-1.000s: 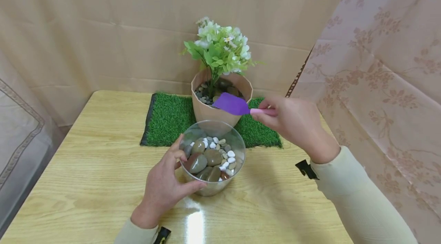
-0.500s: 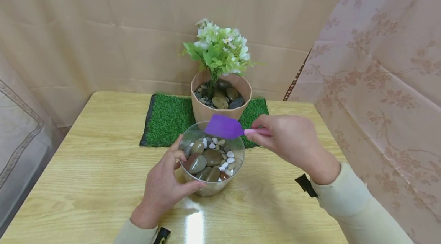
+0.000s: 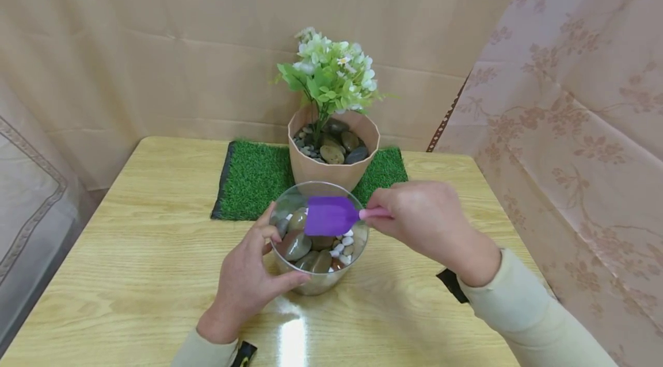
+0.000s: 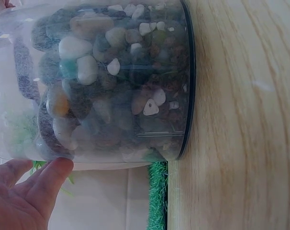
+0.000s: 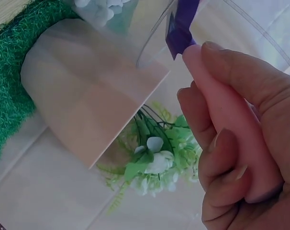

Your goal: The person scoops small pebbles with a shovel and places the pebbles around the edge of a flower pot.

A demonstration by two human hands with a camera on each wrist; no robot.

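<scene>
My left hand (image 3: 248, 278) grips the side of a round clear plastic container (image 3: 318, 285), thumb at the near rim and fingers round the left. Large brown-grey stones (image 3: 296, 245) and small white pebbles (image 3: 346, 242) fill it. Through its wall the left wrist view shows layers of mixed pebbles (image 4: 87, 69) down to the dark base. In my right hand (image 3: 427, 226) is a small trowel (image 3: 330, 216), held by its pink handle (image 5: 226, 120), fingers wrapped and thumb along the top. Its purple blade lies across the container's mouth in the head view, covering part of the stones.
Behind the container stands a peach faceted pot (image 3: 328, 172) with dark stones and white-green flowers (image 3: 336, 73). Under the pot lies a green artificial grass mat (image 3: 254, 183). The wooden table (image 3: 145, 252) has beige cloth (image 3: 181, 39) behind and floral cloth (image 3: 585, 142) at right.
My right hand has brought the trowel from over the pot's front toward me and down, to above the clear container. My left hand has stayed on the container.
</scene>
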